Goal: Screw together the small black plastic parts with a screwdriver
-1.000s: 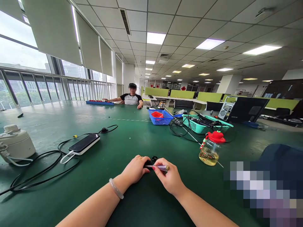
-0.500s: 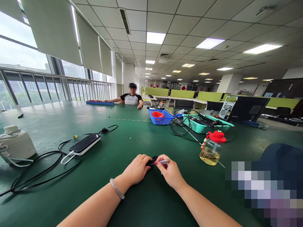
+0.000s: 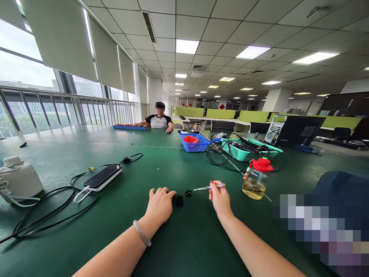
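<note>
A screwdriver [image 3: 202, 188] pointed at a small round part [image 3: 188, 193], lower centre of the frame.
The right hand [image 3: 219, 197] clamped the tool between its fingertips, probably for fine control; its thin metal shaft ended just beside the glossy black piece. The left hand [image 3: 160, 204], fingers apart, lay palm down beside a dark blocky part [image 3: 179, 200], perhaps to steady it; whether a finger touched it was unclear. Both parts sat on the smooth green tabletop [image 3: 184, 238], within easy reach. Farther right stood a clear, rounded bottle [image 3: 253, 188]; beyond it, a latticed plastic basket [image 3: 241, 155] gathered tangled cables [image 3: 248, 149].
</note>
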Available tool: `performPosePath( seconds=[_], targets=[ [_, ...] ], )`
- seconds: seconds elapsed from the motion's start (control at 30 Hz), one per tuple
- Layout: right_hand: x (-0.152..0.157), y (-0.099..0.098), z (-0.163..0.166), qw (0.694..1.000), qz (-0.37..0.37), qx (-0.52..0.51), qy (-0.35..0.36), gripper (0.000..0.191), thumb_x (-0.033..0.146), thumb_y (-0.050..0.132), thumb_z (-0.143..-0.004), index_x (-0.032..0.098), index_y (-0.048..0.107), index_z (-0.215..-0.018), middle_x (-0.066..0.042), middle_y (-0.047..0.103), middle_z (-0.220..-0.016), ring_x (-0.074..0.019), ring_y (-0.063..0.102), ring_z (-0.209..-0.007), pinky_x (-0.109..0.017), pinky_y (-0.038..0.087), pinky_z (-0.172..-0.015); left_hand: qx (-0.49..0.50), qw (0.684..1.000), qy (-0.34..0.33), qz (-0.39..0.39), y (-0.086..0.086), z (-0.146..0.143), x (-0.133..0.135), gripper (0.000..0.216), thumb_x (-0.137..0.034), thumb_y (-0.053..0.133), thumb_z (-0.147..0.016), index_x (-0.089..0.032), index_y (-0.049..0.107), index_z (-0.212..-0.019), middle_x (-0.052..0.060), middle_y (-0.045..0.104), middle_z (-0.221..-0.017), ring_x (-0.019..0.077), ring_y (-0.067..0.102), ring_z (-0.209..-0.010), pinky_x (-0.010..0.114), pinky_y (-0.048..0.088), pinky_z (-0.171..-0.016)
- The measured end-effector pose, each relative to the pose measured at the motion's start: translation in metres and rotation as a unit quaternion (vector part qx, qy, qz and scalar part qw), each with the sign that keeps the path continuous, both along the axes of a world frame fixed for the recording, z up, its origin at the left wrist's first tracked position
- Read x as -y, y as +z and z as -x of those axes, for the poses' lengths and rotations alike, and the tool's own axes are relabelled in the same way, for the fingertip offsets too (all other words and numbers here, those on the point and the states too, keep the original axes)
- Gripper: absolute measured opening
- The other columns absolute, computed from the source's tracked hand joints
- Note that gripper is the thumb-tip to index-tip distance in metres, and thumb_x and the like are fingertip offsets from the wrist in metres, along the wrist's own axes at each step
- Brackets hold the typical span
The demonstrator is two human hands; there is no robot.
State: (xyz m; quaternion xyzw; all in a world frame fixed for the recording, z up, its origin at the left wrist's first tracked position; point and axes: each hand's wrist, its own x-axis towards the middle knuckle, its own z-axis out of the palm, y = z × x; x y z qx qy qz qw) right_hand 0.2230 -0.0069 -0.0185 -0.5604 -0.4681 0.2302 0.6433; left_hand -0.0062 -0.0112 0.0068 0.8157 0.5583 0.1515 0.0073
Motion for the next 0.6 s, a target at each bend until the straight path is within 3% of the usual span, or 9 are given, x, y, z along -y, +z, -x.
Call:
performPosePath(
  seconds=[0.2,0.33,0.47,0.6],
  targets=[
    [0.006,0.001,0.007,0.997,0.010,0.054,0.054,0.038,0.059,0.050,-0.085,0.022,0.055,-0.083,0.002,0.055,-0.063,-0.0134,0.051,-0.047,-0.024,0.040,-0.044,-0.030,1.000,0.005,-0.003,0.002,-0.001,0.004,0.037,-0.025,0.038,-0.089,-0.029,0.068,-0.109,0.011,0.067,-0.101,0.0274,0.057,-0.097,0.045,0.039,-0.088],
    [0.009,0.004,0.008,0.995,0.024,0.071,0.073,0.037,0.058,0.049,-0.086,0.022,0.055,-0.085,0.001,0.056,-0.066,-0.0140,0.052,-0.049,-0.024,0.040,-0.044,-0.037,0.999,0.013,-0.003,0.003,-0.001,0.004,0.038,-0.023,0.038,-0.087,-0.025,0.069,-0.108,0.013,0.067,-0.109,0.0300,0.058,-0.100,0.047,0.041,-0.087],
    [0.010,0.004,0.009,0.995,0.014,0.071,0.072,0.036,0.057,0.051,-0.086,0.021,0.057,-0.085,0.001,0.056,-0.065,-0.0142,0.053,-0.048,-0.025,0.042,-0.043,0.000,1.000,0.002,0.008,0.000,-0.003,0.002,0.041,-0.018,0.037,-0.086,-0.022,0.065,-0.117,0.012,0.061,-0.130,0.0300,0.054,-0.116,0.047,0.042,-0.096],
    [0.011,0.005,0.011,0.994,0.014,0.073,0.080,0.037,0.058,0.050,-0.085,0.022,0.057,-0.083,0.001,0.056,-0.065,-0.0143,0.052,-0.047,-0.025,0.042,-0.044,0.081,0.992,-0.092,0.029,-0.004,-0.005,0.000,0.043,-0.024,0.034,-0.093,-0.022,0.053,-0.131,0.007,0.056,-0.137,0.0221,0.046,-0.129,0.039,0.035,-0.111]
  ],
)
